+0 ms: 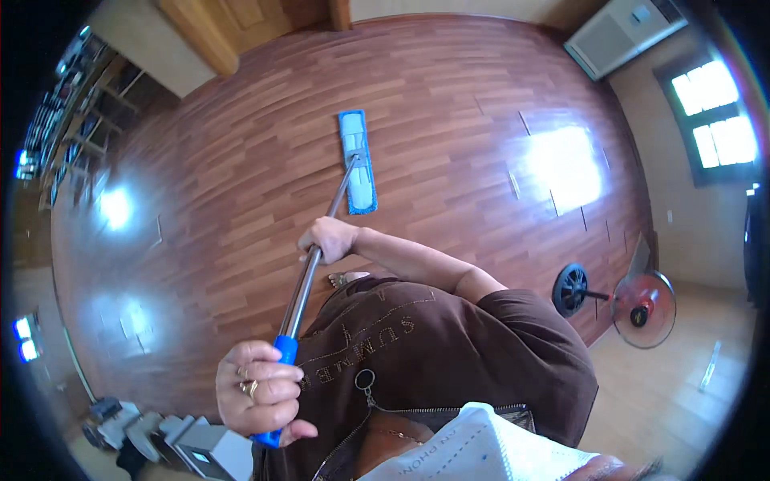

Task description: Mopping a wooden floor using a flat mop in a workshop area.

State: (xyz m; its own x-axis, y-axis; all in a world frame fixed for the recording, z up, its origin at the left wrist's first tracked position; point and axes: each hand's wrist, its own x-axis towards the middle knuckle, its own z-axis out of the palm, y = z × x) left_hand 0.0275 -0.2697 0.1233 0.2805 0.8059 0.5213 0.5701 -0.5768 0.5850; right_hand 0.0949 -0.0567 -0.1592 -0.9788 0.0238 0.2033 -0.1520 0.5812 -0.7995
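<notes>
A flat mop with a blue-fringed pad (363, 191) lies flat on the wood-patterned floor (265, 152) ahead of me. Its metal pole (301, 295) slants from the middle of the pad back toward my lower left. At the top end, my left hand (258, 390) is wrapped round the blue grip (286, 348); rings show on its fingers. Farther down, my right hand (330, 239) is closed round the pole, with the right arm reaching across in front of my brown shirt. Part of my foot (347, 278) shows beyond the shirt.
A standing fan (644, 309) with a round black base (570, 289) is at the right. A white floor-standing air conditioner (622, 36) stands far right near a window (714, 112). Wooden furniture (96, 120) lines the left side; grey-white boxy items (210, 450) sit lower left.
</notes>
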